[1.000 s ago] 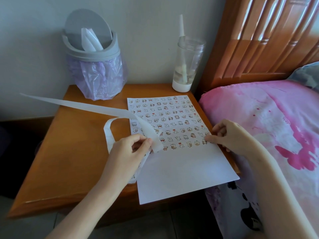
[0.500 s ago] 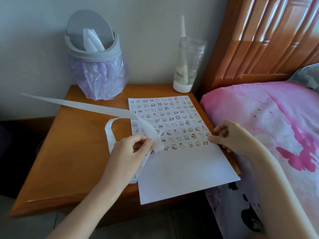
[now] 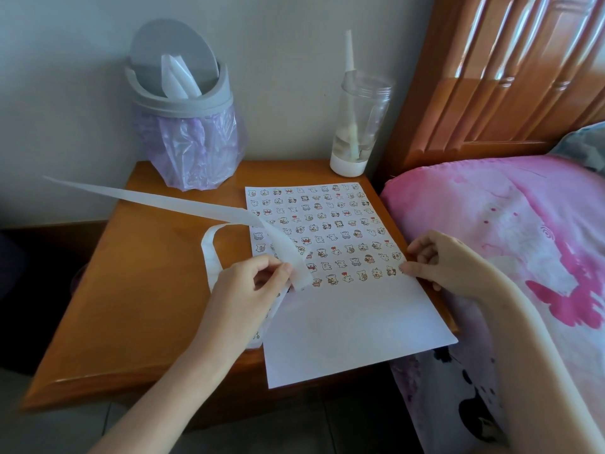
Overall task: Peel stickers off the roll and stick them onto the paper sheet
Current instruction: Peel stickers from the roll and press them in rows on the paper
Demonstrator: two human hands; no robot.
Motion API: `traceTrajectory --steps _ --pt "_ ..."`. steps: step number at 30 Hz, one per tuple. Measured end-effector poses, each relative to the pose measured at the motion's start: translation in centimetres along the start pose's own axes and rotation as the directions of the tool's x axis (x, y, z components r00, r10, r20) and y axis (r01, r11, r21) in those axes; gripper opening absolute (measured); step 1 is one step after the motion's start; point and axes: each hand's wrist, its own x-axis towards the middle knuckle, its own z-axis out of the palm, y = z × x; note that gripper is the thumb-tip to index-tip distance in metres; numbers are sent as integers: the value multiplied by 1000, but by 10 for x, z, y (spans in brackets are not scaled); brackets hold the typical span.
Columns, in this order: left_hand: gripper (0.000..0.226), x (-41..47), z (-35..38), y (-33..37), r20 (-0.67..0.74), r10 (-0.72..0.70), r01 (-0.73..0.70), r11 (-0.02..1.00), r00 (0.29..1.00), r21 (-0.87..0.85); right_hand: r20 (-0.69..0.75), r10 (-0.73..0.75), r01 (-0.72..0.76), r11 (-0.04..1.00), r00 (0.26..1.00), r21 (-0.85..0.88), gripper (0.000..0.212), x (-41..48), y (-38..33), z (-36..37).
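I'm pinching the sticker strip (image 3: 289, 253) in my left hand (image 3: 244, 290) at the paper sheet's (image 3: 353, 329) left edge on the desk (image 3: 147, 290), while my right hand (image 3: 448, 267), fingers curled, is pressing one tip by the row-end sticker (image 3: 391, 271), which I judge wants firm, outward rubbing so no edge lifts.

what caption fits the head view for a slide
Left hand pinches white backing strip; right hand touches white sticker-covered paper sheet.

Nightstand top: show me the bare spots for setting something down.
Free: bare wood left of the backing strip, from trash bin to front edge; the blank lower half of the paper sheet. Crowded: bin and cup along the back, sticker rows between the left hand and right hand.
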Motion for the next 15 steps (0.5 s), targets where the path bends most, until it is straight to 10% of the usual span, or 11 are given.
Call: traceTrajectory --steps 8,15 --pt "12 -2 -6 9 14 -48 50 986 999 -158 -400 -285 308 951 871 -7 3 -17 -34 13" --pt "16 1 -27 20 -99 -141 97 927 985 -362 -92 -597 603 776 797 185 9 -47 -97 73"
